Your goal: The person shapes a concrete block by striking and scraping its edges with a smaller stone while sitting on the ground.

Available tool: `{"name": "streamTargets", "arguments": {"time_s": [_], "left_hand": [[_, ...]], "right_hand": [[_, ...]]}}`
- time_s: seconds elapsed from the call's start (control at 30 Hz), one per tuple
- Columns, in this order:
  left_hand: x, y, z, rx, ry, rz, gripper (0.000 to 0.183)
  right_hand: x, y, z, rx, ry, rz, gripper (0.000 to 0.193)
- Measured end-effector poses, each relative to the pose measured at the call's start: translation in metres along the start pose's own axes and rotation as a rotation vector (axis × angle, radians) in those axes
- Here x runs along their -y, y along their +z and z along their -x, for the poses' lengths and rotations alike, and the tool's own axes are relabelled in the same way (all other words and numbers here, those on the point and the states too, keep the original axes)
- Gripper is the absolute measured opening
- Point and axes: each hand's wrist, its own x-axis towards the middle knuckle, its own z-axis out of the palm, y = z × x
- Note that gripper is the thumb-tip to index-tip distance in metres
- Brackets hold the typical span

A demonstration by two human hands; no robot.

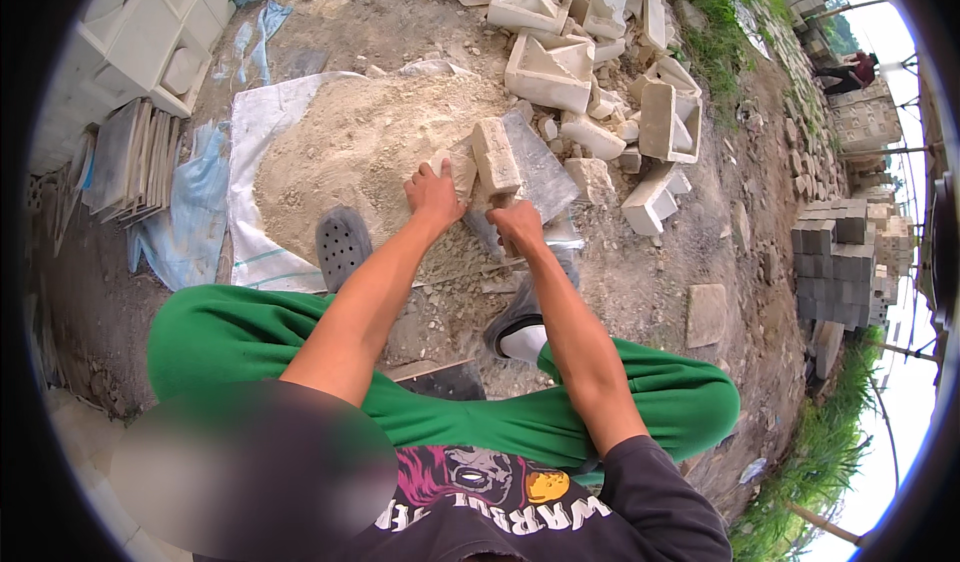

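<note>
My right hand point(517, 224) is closed round the short handle of a dusty, block-headed mallet point(497, 157). The mallet's head lies over a flat grey slab point(542, 167) on the ground. Just left of it, my left hand point(434, 194) has its fingers bent over a pale broken chunk point(461, 170) at the slab's left edge. Beyond that hand spreads a heap of sandy crushed rubble point(340, 152) on a white woven sheet point(243, 177). Dust hides where chunk and heap meet.
Broken cream-coloured hollow blocks point(550, 70) are piled at the far right. At left stand a stack of thin boards point(135, 162), a blue sheet point(195, 212) and pale moulded blocks point(150, 27). Grey bricks point(835, 262) are stacked farther right. A person point(850, 74) is in the distance.
</note>
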Motion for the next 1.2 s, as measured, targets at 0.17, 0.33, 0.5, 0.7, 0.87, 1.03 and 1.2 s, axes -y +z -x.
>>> {"name": "streamTargets", "arguments": {"time_s": [0.17, 0.33, 0.5, 0.7, 0.87, 1.03, 1.2], "left_hand": [[-0.005, -0.004, 0.005, -0.003, 0.005, 0.010, 0.099], [-0.010, -0.004, 0.000, 0.013, 0.034, 0.028, 0.100], [-0.008, -0.002, 0.002, -0.013, 0.036, 0.017, 0.099], [-0.008, -0.004, 0.006, 0.016, 0.038, 0.041, 0.104], [-0.006, 0.014, 0.004, -0.075, 0.005, 0.031, 0.107], [-0.001, 0.007, 0.006, -0.063, 0.051, 0.033, 0.101], [0.019, 0.001, 0.018, -0.090, 0.081, 0.000, 0.098]], "right_hand": [[0.005, -0.034, -0.011, -0.117, -0.021, -0.122, 0.031], [-0.026, -0.076, -0.059, -0.298, -0.034, 0.058, 0.033], [-0.038, -0.069, -0.067, -0.185, -0.083, 0.207, 0.035], [-0.029, -0.065, -0.064, -0.063, -0.188, 0.315, 0.038], [-0.024, -0.073, -0.047, -0.026, -0.290, 0.434, 0.042], [-0.040, -0.070, -0.042, -0.013, -0.283, 0.553, 0.048], [-0.032, -0.076, -0.039, 0.030, -0.215, 0.402, 0.047]]}}
